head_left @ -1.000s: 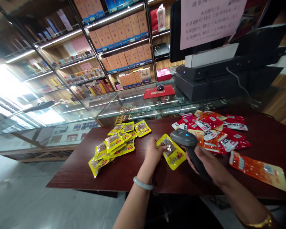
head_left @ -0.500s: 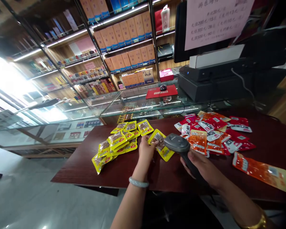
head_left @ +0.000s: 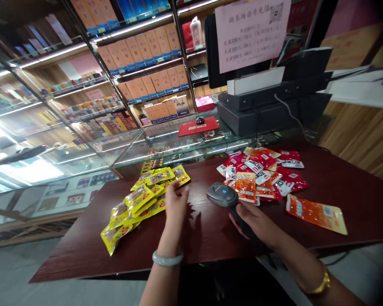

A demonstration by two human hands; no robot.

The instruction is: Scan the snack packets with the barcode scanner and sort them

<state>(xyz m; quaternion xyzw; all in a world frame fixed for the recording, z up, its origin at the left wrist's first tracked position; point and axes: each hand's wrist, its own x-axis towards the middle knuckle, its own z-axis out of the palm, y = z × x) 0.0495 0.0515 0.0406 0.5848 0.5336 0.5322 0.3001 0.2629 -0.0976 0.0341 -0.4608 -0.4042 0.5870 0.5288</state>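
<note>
My right hand is wrapped round the handle of a grey barcode scanner, held above the table with its head pointing left. A small blue light shows on the scanner's top. Just right of a heap of yellow snack packets, my left hand hovers with thumb and fingers apart. Its fingertips are close to the packet at the heap's upper right; whether they touch it I cannot tell. Beyond the scanner lies a pile of red, white and orange snack packets. One longer orange packet lies apart from it, farther right.
The dark red wooden table meets a glass display counter at its back. A red mat with a black mouse lies on the glass. A black cash drawer and a monitor with a pink notice stand behind.
The yellow packet under my left hand beside the scanner has gone from there, and that hand has moved left to the yellow heap. The scanner stays in my right hand; the view has shifted right.
</note>
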